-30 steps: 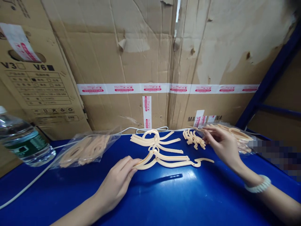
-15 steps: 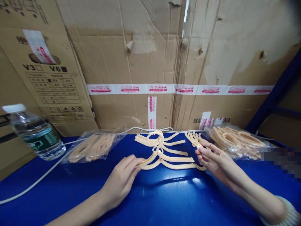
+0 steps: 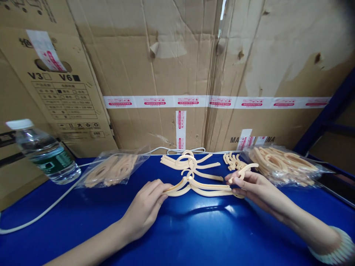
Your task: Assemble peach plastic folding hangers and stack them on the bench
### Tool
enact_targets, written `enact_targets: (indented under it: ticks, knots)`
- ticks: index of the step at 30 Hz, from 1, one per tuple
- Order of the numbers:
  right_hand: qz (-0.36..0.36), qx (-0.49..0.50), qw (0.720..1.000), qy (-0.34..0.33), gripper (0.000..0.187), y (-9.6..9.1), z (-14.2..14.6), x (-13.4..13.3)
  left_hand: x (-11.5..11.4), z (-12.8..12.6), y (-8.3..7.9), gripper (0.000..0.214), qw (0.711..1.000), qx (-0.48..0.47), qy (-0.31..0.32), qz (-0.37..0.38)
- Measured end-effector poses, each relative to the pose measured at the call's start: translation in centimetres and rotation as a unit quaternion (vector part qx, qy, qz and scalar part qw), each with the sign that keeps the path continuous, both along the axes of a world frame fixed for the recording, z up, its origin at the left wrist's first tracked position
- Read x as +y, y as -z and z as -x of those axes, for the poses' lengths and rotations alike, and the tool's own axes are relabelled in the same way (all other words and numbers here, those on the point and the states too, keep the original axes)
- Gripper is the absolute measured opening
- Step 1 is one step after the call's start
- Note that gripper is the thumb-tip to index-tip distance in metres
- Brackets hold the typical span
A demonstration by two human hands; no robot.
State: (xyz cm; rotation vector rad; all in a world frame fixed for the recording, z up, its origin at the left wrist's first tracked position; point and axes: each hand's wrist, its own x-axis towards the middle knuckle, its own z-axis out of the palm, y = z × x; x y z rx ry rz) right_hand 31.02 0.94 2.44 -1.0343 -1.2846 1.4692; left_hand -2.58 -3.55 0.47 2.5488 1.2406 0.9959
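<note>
My left hand is closed on the left end of a cream plastic folding hanger, whose arms spread rightward over the blue surface. In my right hand a small curved cream hanger hook is pinched between thumb and fingers. That hand sits by the hanger's right end, partly covering it. Behind the hanger lie several loose hanger arms and rings. A small pile of cream hook pieces rests just beyond my right hand.
Clear bags of cream parts lie at left and right. A water bottle stands far left, with a white cable beside it. Cardboard boxes form the back wall. A dark flat object is at the right edge.
My right hand has drawn back from the hook pile toward me, bringing a curved hook closer to the hanger's right end. My left hand keeps its hold on the hanger.
</note>
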Motion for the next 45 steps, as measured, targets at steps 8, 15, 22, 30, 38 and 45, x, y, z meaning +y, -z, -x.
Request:
enact_targets:
  ticks: [8,15,22,30,38,45]
  knots:
    - [0.092,0.014,0.99,-0.103,0.029,-0.5,0.1,0.0,0.0,0.1,0.0,0.027,1.0,0.013,-0.001,-0.018]
    - [0.133,0.079,0.98,-0.123,0.031,-0.5,0.2,0.0,0.0,0.1,0.1,0.026,1.0,0.01,0.001,-0.022]
    - [0.077,0.048,0.991,-0.098,0.036,-0.4,0.4,-0.3,0.0,0.1,0.2,0.028,1.0,-0.006,0.015,-0.009]
    - [-0.013,-0.035,0.999,-0.023,0.047,-0.1,1.2,-0.8,-0.1,0.5,0.7,0.032,1.0,0.011,0.005,-0.013]
    - [-0.032,0.055,0.997,0.033,0.035,-1.2,0.7,-0.6,0.7,1.0,-0.7,0.024,1.0,0.011,-0.006,-0.028]
    - [-0.073,-0.011,0.995,0.065,0.032,-3.6,-2.9,0.8,1.6,2.6,-2.4,0.014,0.991,0.107,0.048,-0.06]
